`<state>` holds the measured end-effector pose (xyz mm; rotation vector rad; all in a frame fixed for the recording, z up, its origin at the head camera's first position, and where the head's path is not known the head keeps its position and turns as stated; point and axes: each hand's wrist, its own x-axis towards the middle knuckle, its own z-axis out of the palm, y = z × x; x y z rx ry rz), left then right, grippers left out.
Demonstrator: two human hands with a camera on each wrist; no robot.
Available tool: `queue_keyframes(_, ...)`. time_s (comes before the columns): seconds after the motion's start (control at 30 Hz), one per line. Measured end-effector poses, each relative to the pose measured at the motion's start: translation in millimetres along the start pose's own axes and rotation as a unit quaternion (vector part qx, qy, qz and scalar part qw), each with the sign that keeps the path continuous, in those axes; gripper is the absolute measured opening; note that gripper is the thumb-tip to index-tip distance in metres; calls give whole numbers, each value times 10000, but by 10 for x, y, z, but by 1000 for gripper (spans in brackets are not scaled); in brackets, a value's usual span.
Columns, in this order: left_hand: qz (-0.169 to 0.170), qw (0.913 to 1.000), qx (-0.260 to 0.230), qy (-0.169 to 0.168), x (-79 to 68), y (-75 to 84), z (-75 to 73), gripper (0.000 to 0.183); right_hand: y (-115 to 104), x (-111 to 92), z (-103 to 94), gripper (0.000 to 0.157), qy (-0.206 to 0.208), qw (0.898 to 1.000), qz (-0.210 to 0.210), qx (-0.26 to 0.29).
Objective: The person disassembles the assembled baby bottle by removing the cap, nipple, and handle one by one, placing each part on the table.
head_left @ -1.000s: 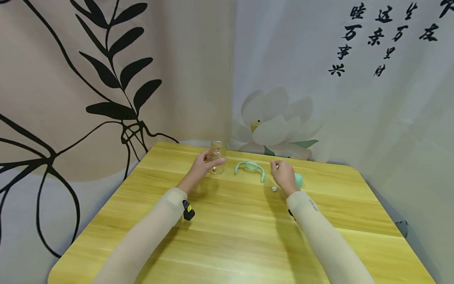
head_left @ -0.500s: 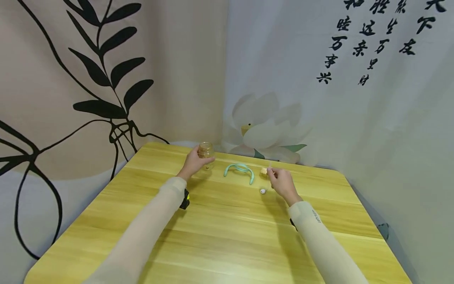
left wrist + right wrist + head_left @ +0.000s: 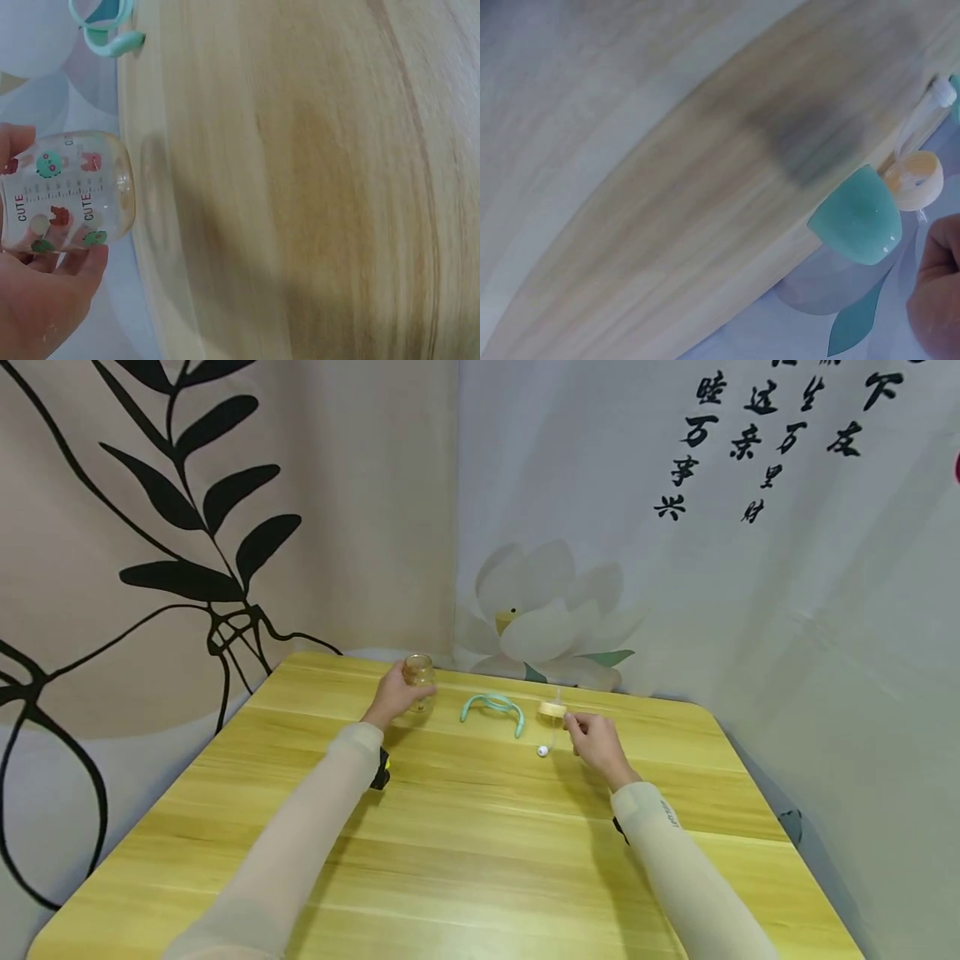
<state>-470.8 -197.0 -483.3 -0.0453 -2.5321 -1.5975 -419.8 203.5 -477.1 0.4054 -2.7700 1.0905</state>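
Note:
At the far left of the table, my left hand (image 3: pixel 393 695) grips a clear baby bottle (image 3: pixel 418 672) without its top. Coloured cartoon prints, measuring marks and the word CUTE show on the bottle (image 3: pixel 75 191) in the left wrist view. My right hand (image 3: pixel 597 745) has bent fingers and is beside a cream screw collar (image 3: pixel 553 709). A clear straw runs through this collar to a white ball (image 3: pixel 543 751). In the right wrist view a small gap parts the hand (image 3: pixel 939 292) from the collar (image 3: pixel 928 196). A mint green cap (image 3: pixel 860 216) stands close by, hidden behind the hand in the head view.
A mint green double handle (image 3: pixel 492 702) lies on the table (image 3: pixel 450 827) between the hands. Behind the table's far edge hangs a printed curtain (image 3: pixel 360 510) with leaves, a lotus and black characters.
The head view has turned slightly to the right. My right hand has shifted right off the collar, which now shows in full, while the green cap has become hidden. My left hand keeps its grip.

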Motion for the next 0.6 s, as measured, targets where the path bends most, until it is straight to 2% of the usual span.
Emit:
queue_keyframes(0.1,-102,9999,42,-130,-38,-25,6,75,-10,-9,18,43,14,10000,-49,46)
queue_keyframes(0.23,-239,9992,34,-320,-84,-88,22,83,-24,-16,60,43,31,9999,-78,115)
queue_keyframes(0.43,-177,9986,38,-499,-94,-134,28,88,-86,3,107,45,153,9996,2,233)
queue_keyframes(0.6,-213,9969,123,-751,-134,-190,15,105,-113,7,133,42,173,9996,-34,199)
